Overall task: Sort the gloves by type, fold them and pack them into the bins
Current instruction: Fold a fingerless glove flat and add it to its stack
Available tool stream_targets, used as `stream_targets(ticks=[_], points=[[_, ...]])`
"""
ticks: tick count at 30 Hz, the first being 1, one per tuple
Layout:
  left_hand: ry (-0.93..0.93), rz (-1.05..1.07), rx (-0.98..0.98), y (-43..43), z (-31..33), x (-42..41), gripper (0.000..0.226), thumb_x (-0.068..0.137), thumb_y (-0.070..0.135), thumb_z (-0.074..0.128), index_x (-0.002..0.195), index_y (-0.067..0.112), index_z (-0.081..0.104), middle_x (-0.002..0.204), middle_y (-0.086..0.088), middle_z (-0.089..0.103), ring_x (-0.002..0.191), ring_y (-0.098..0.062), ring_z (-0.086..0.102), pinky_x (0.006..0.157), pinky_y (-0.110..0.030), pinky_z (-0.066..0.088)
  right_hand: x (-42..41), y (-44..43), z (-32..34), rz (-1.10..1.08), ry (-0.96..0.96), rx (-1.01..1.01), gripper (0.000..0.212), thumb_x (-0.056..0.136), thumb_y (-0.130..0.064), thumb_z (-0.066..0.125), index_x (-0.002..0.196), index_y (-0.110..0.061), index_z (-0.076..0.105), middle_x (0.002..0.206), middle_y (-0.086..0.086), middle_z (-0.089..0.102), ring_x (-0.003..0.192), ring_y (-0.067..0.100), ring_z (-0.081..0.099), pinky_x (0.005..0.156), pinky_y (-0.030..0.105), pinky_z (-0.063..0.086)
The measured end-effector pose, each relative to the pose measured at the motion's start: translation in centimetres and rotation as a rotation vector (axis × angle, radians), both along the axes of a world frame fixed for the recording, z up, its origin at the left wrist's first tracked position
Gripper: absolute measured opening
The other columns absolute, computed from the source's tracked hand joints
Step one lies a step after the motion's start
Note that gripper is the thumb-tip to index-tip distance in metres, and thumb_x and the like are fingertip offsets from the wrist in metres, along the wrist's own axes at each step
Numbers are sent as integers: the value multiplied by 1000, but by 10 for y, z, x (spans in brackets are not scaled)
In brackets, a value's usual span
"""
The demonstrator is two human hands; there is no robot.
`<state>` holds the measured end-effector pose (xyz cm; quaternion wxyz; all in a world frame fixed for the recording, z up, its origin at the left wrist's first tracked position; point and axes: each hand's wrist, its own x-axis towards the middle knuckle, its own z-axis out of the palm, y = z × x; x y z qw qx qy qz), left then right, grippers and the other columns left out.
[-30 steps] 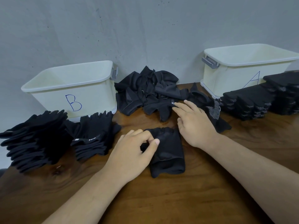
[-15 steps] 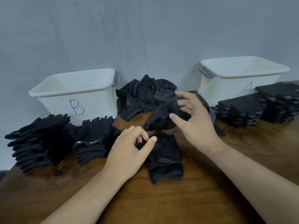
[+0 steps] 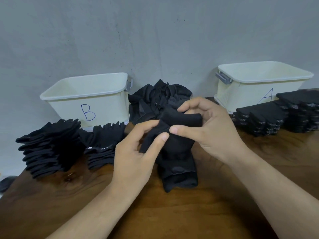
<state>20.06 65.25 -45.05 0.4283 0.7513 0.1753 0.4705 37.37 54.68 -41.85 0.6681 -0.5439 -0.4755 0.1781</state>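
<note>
Half a second ago only the right hand (image 3: pixel 217 131) held the black glove (image 3: pixel 183 119) taken from the loose pile (image 3: pixel 155 99), and the left hand (image 3: pixel 136 157) pinched the folded glove (image 3: pixel 179 171) on the surface (image 3: pixel 189 213). Now the left hand has let go of that one and pinches the lifted glove with thumb and forefinger. The right hand grips the same glove with curled fingers. It hangs just above the folded glove, between bin B (image 3: pixel 107 107) and bin A (image 3: pixel 241 95).

A handwritten blue "B" stands on the front of the left bin (image 3: pixel 89 107); a blue "A" on the right bin (image 3: pixel 245 94).
</note>
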Motion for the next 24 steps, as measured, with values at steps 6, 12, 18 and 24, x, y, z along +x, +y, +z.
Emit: stream_targets(ticks=[6, 12, 18, 24], points=[[-85, -91, -213, 2, 3, 1, 19, 99, 15, 71, 115, 21, 80, 110, 11, 81, 111, -8, 74, 94, -21, 56, 6, 0, -17, 240, 292, -148, 49, 85, -12, 82, 132, -8, 70, 129, 14, 74, 124, 30, 70, 106, 43, 56], [-30, -125, -213, 9, 0, 2, 21, 101, 13, 71, 117, 22, 81, 112, 12, 80, 113, -7, 73, 95, -20, 56, 10, -3, -20, 251, 367, -218, 34, 100, -11, 67, 133, -7, 71, 132, 11, 74, 126, 27, 70, 103, 41, 59], [-27, -183, -229, 9, -2, 4, 21, 101, 12, 70, 113, 26, 80, 110, 12, 81, 110, -7, 74, 92, -17, 55, 16, -4, -21, 118, 315, -116, 33, 88, -4, 76, 121, 1, 75, 122, 15, 78, 118, 29, 74, 99, 37, 61], [-28, -229, -280, 6, -3, 7, 18, 102, 14, 66, 111, 20, 80, 106, 4, 82, 104, -13, 77, 87, -23, 59, 22, -6, -20, 48, 287, -119, 40, 85, -6, 81, 120, 9, 69, 120, 17, 78, 116, 31, 74, 100, 41, 61]])
